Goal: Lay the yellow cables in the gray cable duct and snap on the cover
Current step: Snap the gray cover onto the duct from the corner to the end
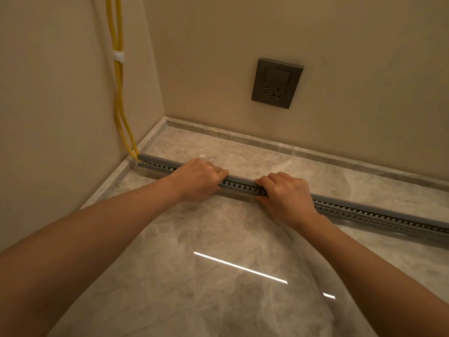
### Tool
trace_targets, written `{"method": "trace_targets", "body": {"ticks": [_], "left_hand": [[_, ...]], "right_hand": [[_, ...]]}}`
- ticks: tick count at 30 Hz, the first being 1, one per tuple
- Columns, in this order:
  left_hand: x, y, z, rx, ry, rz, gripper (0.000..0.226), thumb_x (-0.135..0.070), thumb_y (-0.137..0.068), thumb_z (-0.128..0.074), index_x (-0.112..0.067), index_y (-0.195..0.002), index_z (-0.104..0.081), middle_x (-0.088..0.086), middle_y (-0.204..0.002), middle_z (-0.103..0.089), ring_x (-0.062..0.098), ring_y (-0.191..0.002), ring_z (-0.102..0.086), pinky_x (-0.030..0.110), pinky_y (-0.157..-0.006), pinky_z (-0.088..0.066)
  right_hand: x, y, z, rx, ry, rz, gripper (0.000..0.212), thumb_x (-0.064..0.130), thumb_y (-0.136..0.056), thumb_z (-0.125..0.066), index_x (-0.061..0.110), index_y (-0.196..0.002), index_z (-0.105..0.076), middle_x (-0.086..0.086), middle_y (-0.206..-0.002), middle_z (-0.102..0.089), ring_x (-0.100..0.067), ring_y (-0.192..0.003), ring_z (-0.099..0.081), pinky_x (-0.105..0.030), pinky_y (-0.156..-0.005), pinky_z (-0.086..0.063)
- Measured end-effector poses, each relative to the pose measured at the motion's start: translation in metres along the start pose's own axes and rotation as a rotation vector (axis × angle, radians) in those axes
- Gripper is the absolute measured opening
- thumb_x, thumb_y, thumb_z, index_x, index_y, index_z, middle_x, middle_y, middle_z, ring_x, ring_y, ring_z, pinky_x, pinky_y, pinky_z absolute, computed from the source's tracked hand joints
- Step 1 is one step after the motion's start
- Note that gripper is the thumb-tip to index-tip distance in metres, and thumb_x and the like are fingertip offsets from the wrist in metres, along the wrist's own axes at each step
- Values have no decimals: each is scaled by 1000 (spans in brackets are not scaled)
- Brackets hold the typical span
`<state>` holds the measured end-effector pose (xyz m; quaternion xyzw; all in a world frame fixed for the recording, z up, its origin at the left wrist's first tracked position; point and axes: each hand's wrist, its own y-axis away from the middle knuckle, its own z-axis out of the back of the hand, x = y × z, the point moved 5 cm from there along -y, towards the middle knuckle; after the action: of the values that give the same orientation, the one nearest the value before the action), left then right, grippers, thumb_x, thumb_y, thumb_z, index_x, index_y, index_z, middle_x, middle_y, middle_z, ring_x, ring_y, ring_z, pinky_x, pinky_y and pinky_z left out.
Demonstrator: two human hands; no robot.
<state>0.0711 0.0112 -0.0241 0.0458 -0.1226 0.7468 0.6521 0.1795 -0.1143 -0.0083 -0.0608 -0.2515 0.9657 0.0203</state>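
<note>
A long gray slotted cable duct (239,186) lies on the marble floor, running from the left wall corner out to the right edge. A gray cover (243,179) sits along its top. Two yellow cables (118,93) hang down the left wall, held by a white clip (118,57), and enter the duct's left end (141,158). My left hand (198,178) grips the duct from above, fingers curled over the cover. My right hand (285,197) presses on it a little further right, fingers on top and thumb on the near side. Inside the duct the cables are hidden.
A dark gray wall socket with a switch (277,83) is on the back wall above the stone skirting (267,142). The walls meet in a corner at the left. Glossy marble floor (218,263) stretches toward me, showing light reflections.
</note>
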Motion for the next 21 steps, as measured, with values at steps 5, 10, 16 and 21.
{"method": "trace_targets", "body": {"ticks": [5, 10, 16, 21], "left_hand": [[-2, -3, 1, -37, -1, 9, 29, -26, -91, -40, -13, -114, -53, 2, -103, -65, 22, -92, -60, 29, -62, -34], [-14, -11, 4, -101, 95, 25, 28, -23, -91, -41, -14, -114, -53, 2, -107, -64, 23, -96, -60, 36, -68, -45], [-28, -22, 0, -131, 274, 132, 30, -29, -91, -48, -15, -117, -56, 1, -112, -64, 21, -102, -59, 36, -79, -47], [-25, -19, 0, -173, 253, 72, 25, -31, -92, -48, -16, -110, -56, 2, -107, -66, 22, -97, -60, 35, -74, -44]], "right_hand": [[-1, -1, -1, 13, 1, -13, 27, 20, -64, -84, 5, -84, -72, -9, -69, -70, -29, -59, -65, -31, -42, -47], [-5, -6, -3, 27, 0, -14, 28, 20, -62, -84, 8, -85, -73, -7, -68, -70, -27, -58, -65, -32, -40, -50], [-4, -6, -3, 50, -12, -62, 27, 21, -63, -83, 10, -86, -74, -6, -69, -71, -27, -59, -65, -34, -42, -51], [0, -6, -4, 34, 5, -53, 30, 24, -62, -85, 12, -88, -74, -4, -72, -71, -25, -61, -66, -31, -41, -50]]}}
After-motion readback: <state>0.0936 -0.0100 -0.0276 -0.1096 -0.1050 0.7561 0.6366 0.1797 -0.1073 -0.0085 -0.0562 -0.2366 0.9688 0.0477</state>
